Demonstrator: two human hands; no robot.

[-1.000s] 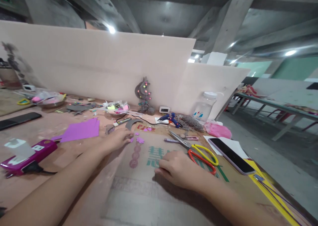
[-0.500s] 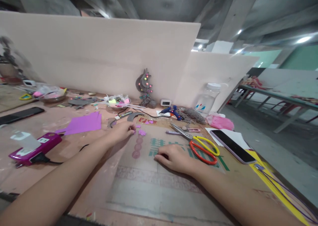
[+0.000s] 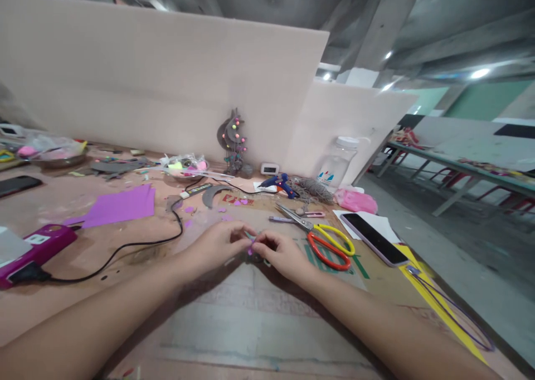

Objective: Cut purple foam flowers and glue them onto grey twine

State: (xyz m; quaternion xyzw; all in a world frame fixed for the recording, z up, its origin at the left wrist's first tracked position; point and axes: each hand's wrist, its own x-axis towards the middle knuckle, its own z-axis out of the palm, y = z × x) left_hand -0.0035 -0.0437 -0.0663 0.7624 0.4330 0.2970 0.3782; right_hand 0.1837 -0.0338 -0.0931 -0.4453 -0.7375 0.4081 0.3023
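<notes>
My left hand [image 3: 228, 243] and my right hand [image 3: 278, 252] meet over the cardboard sheet [image 3: 234, 318], fingertips pinched together. Between them shows a small purple cut-out piece [image 3: 251, 247], its shape mostly covered by the fingers. Several more purple scraps [image 3: 238, 202] lie just beyond the hands, close to a grey crescent piece [image 3: 214, 195]. To the right of my right hand rest scissors [image 3: 313, 232] with one yellow and one red handle, blades pointing away to the left.
A blue glue gun [image 3: 278, 184] lies behind the scissors by grey yarn [image 3: 313, 189]. Purple sheets [image 3: 121, 206] and a magenta power strip [image 3: 37, 249] are at left, its black cord [image 3: 125, 245] crossing the table. A phone [image 3: 374, 239] and clear bottle [image 3: 337, 165] stand at right.
My left hand has come back from the purple scraps toward the right and met my right hand. A small purple piece is now between their fingertips. The view has shifted slightly.
</notes>
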